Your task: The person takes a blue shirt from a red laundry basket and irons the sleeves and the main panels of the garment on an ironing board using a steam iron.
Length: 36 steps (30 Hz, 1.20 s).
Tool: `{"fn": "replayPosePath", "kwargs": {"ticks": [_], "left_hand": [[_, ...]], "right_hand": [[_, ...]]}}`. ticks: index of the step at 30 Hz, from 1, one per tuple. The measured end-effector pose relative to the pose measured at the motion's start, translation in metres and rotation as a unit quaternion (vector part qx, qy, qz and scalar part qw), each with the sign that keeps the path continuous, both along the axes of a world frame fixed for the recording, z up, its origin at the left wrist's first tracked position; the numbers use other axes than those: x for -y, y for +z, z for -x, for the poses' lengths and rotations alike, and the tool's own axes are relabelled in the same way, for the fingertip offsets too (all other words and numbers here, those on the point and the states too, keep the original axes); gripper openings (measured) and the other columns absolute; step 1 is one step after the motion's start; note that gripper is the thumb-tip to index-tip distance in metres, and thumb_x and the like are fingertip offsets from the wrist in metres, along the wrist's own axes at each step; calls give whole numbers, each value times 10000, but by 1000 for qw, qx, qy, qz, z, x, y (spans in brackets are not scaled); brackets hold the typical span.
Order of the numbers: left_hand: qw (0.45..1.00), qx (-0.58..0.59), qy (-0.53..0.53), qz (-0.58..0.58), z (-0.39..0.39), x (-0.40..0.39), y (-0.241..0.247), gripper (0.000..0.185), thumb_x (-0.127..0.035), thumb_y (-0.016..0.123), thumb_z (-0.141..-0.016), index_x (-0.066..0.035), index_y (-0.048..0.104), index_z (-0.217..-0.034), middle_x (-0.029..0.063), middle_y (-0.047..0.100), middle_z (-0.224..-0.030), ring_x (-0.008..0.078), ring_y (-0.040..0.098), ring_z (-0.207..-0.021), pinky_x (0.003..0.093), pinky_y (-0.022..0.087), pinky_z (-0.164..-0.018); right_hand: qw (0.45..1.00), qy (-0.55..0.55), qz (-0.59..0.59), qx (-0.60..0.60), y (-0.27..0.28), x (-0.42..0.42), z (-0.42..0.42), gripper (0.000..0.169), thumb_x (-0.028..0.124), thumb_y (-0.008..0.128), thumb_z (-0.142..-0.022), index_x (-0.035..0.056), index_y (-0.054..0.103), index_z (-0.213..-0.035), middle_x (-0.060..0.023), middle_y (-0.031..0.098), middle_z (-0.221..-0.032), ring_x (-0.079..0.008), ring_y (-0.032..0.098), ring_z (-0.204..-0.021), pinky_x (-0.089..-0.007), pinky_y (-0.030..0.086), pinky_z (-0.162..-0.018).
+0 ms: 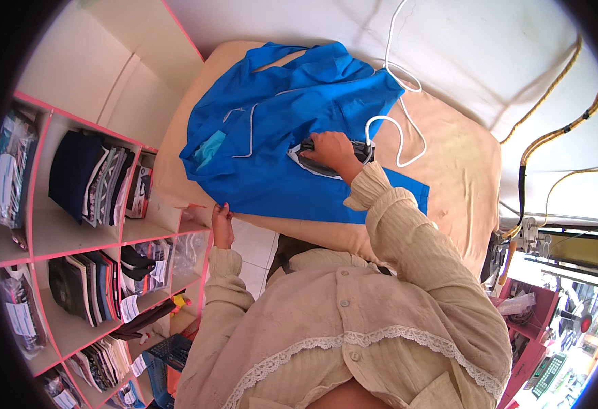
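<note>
A blue long-sleeved garment with pale piping lies spread over a padded surface covered in beige cloth. My right hand is closed around the handle of an electric iron, which rests on the garment's lower front part. A white cord rises from the iron's rear. At the near left edge of the garment, my left hand pinches the fabric between thumb and fingers. Light turquoise cloth shows at the garment's collar end.
Pink-edged shelves with folded clothes and bagged items stand at the left. Behind the padded surface is a white wall with yellowish cables at the right. A blue plastic basket sits low at the left. Machine parts stand at the right.
</note>
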<state>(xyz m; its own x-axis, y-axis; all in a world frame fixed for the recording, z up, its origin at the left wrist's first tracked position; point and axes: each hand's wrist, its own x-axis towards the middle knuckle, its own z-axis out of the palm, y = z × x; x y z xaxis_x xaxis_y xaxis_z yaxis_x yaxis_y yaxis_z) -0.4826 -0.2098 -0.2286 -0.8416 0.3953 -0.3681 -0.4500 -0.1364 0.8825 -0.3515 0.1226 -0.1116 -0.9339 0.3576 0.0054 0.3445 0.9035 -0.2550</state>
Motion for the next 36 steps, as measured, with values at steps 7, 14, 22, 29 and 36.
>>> {"fn": "replayPosePath", "kwargs": {"ticks": [7, 14, 22, 29, 36], "left_hand": [[998, 20, -41, 34, 17, 10, -7, 101, -116, 559, -890, -110, 499, -809, -28, 498, -721, 74, 454, -627, 226, 383, -617], [988, -35, -62, 141, 27, -2, 17, 103, -173, 617, -866, -91, 558, -854, -38, 533, -726, 60, 470, -630, 211, 394, -589], [982, -93, -105, 124, 52, 11, 8, 111, -98, 643, -839, -47, 582, -916, -33, 557, -764, 50, 465, -656, 216, 381, -592], [963, -118, -155, 186, 61, 18, 9, 117, -101, 650, -829, -36, 581, -898, -13, 560, -748, 66, 501, -670, 216, 404, -614], [967, -109, -164, 159, 58, 15, 23, 138, -117, 660, -821, -54, 537, -819, -1, 530, -693, 84, 485, -625, 231, 391, -593]], "right_hand": [[998, -33, 35, 47, 8, -24, -78, 475, 529, 641, -722, 65, 664, -820, -166, 647, -753, -339, 627, -742, -436, 489, -669], [988, -115, 14, 99, 15, -37, -184, 503, 556, 644, -707, 65, 662, -815, -147, 639, -699, -333, 624, -705, -437, 485, -669], [998, -27, 30, 54, 17, 10, -106, 452, 528, 638, -725, 95, 655, -854, -132, 651, -729, -311, 636, -710, -430, 495, -638], [998, 55, 20, 25, -2, 59, 10, 431, 490, 637, -734, 76, 635, -852, -129, 646, -710, -312, 635, -682, -421, 500, -613], [998, 67, 18, 13, -3, 74, 37, 423, 473, 648, -729, 67, 640, -845, -125, 642, -687, -306, 638, -667, -409, 507, -611]]}}
